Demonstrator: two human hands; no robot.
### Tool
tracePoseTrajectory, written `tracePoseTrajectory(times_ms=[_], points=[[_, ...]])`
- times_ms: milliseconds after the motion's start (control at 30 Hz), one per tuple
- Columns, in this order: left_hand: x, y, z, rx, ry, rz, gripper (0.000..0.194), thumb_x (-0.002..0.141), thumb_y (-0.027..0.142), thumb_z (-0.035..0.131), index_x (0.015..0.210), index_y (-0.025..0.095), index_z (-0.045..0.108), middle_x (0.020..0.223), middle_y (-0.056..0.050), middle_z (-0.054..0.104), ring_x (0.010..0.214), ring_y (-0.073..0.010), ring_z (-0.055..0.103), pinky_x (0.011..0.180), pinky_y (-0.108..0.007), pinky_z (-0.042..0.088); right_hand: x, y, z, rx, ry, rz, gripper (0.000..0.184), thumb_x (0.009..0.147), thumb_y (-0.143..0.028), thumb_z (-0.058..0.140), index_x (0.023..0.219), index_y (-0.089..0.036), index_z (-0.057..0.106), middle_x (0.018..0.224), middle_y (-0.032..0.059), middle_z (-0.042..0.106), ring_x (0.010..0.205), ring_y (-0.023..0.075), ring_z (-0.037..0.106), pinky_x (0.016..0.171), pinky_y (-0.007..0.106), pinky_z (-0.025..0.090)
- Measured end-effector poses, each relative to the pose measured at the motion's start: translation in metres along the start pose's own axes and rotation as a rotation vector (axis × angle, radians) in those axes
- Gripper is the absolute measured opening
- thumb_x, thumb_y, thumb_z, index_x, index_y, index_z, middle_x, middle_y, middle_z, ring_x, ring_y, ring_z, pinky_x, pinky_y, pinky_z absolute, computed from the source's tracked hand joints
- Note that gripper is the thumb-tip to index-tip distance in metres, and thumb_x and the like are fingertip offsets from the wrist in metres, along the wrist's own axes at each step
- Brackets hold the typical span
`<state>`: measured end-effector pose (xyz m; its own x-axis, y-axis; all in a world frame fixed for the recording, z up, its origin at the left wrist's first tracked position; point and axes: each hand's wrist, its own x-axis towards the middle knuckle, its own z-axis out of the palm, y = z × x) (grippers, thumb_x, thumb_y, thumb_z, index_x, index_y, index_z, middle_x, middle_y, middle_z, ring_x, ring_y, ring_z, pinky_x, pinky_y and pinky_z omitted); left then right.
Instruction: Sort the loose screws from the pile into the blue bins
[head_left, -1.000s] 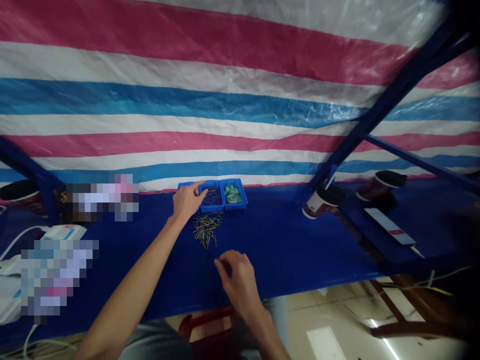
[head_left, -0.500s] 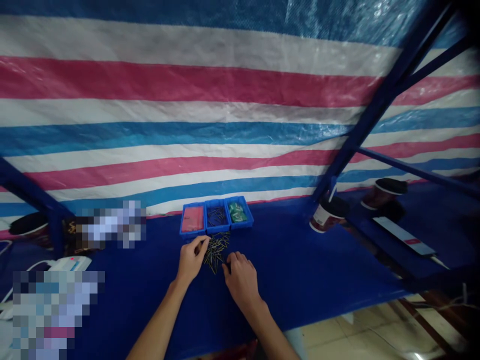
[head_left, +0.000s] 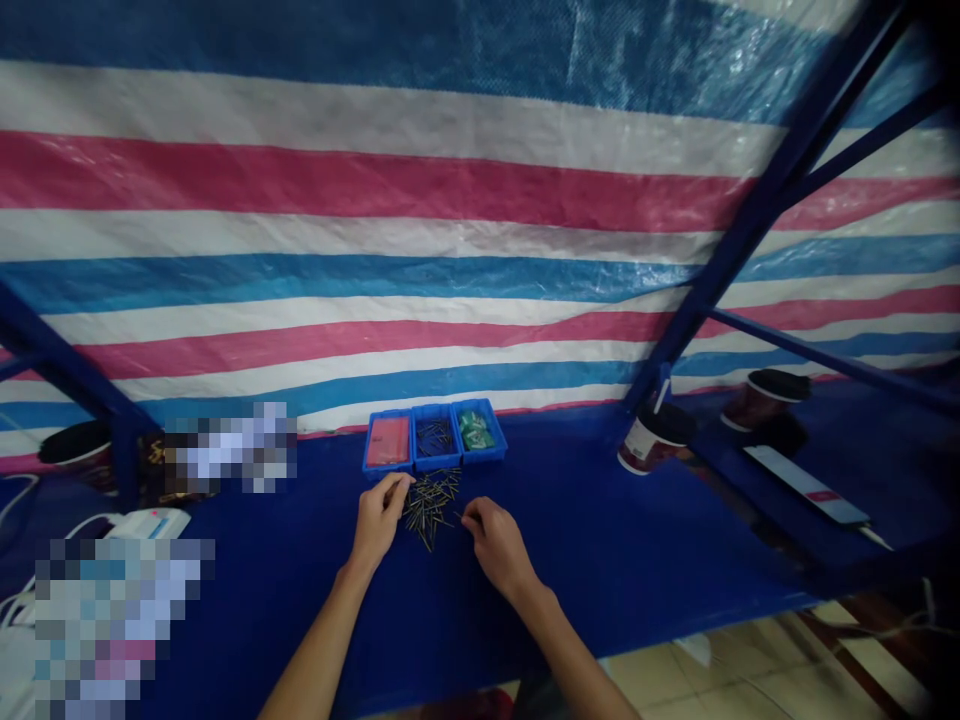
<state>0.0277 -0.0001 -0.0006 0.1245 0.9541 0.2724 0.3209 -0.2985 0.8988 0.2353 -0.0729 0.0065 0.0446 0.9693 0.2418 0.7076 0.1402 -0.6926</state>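
Note:
A loose pile of thin metal screws (head_left: pixel 430 510) lies on the blue table top, between my two hands. At the pile's left edge is my left hand (head_left: pixel 379 515), its thumb and fingers closed in a pinch; what they hold, if anything, is too small to make out. Just right of the pile, my right hand (head_left: pixel 496 542) pinches what looks like a single screw, its thin end poking out toward the pile. Behind the pile stand three small blue bins side by side: one with a pink packet (head_left: pixel 390 441), one with more screws (head_left: pixel 433 437), one with green-and-white packets (head_left: pixel 476 430).
On the right stand a dark-lidded cup (head_left: pixel 654 440) and, beyond a blue frame post (head_left: pixel 679 330), another cup (head_left: pixel 766 397) and a phone (head_left: pixel 808 485) on a cable. A white power strip (head_left: pixel 154 523) lies at left. Striped sheeting (head_left: pixel 450 190) hangs behind.
My right hand has drawn back to the right from the pile, its fingers now closed in a pinch. My left hand stays by the pile's left edge. The view has tilted slightly.

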Motion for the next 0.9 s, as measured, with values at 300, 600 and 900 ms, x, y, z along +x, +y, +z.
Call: tracePoseTrajectory(times_ms=[300,600,900], points=[[0.0,0.003,0.003,-0.033,-0.068,-0.011,0.037,0.096,0.047,0.049,0.092,0.015,0.067,0.053,0.006,0.04,0.049,-0.0104,0.039,0.051,-0.021,0.029,0.064,-0.01,0.004,0.485,-0.071,-0.154,0.013,0.09,-0.023,0.06,0.086,-0.018,0.071,0.068,-0.0004,0.065,0.052,0.012,0.056,0.053,0.021,0.042],[0.0,-0.001,0.001,-0.026,-0.095,-0.004,0.032,0.097,0.043,0.05,0.089,0.015,0.064,0.053,0.005,0.044,0.05,-0.0107,0.041,0.053,-0.021,0.031,0.071,-0.016,0.027,0.497,-0.059,-0.315,0.021,0.093,-0.014,0.055,0.096,-0.023,0.075,0.081,0.0017,0.07,0.06,0.0137,0.062,0.064,0.024,0.049],[-0.003,0.01,0.0,0.039,-0.2,0.056,0.026,0.097,0.038,0.051,0.097,0.016,0.064,0.057,0.006,0.045,0.052,-0.0107,0.042,0.055,-0.021,0.031,0.04,-0.024,0.035,0.475,0.092,-0.336,0.026,0.098,-0.016,0.05,0.104,-0.025,0.073,0.096,0.0045,0.071,0.087,0.0174,0.067,0.081,0.028,0.053]])
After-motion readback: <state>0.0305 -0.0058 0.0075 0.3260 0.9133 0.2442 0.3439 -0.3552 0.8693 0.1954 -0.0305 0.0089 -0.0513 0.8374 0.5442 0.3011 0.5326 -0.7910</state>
